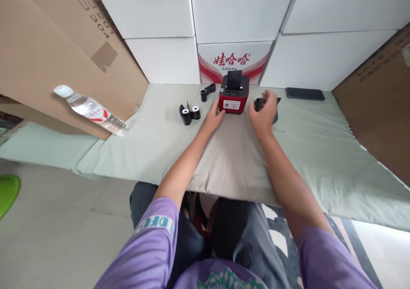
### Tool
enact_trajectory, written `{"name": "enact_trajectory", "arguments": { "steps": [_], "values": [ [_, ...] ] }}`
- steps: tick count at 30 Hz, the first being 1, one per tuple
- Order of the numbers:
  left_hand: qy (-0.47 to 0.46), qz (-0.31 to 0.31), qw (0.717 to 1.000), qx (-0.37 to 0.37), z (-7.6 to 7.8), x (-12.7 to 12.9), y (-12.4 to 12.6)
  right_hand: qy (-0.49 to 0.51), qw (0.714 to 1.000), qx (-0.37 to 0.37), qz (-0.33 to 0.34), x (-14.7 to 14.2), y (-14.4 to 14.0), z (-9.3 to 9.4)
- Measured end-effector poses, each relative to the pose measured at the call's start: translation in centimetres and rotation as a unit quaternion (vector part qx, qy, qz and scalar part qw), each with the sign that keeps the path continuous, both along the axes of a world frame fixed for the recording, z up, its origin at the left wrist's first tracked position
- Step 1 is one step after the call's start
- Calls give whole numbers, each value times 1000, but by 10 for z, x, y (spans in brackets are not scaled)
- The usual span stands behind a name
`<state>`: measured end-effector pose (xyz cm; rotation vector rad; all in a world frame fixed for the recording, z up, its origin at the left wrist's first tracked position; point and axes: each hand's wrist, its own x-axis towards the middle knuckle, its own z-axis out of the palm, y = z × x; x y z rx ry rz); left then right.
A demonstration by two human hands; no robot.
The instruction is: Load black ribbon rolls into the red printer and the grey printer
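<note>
The small red printer (234, 93) sits on the pale cloth table (144, 148), far side, w/ its black lid up, in front of white boxes (160, 20). Left hand (214, 116) touches its left bottom corner, fingers loose; right hand (264, 112) rests on a black part (259, 104) just beside it, fingers spread & curled, grip hard to tell. 2 black rolls (189, 113) & 1 more (206, 91) lie left, a phone (305, 94) right, a water bottle (91, 109) far left.
</note>
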<state>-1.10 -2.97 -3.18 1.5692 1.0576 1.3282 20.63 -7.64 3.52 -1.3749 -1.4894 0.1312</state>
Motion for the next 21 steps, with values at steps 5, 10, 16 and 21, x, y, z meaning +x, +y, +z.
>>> {"name": "enact_trajectory", "arguments": {
  "steps": [5, 10, 16, 21],
  "values": [
    [30, 43, 998, -46, 10, -7, -55, -15, 969, -127, -210, 35, -21, -12],
    [71, 79, 993, -56, 28, 1, -64, -63, 975, -151, -152, 40, -10, -31],
    [121, 92, 988, -23, 30, 2, -68, -80, 974, -165, -130, 10, -49, -14],
    [65, 61, 996, -6, 22, -1, -64, -79, 985, -152, -18, -40, -84, -2]
  ]
}}
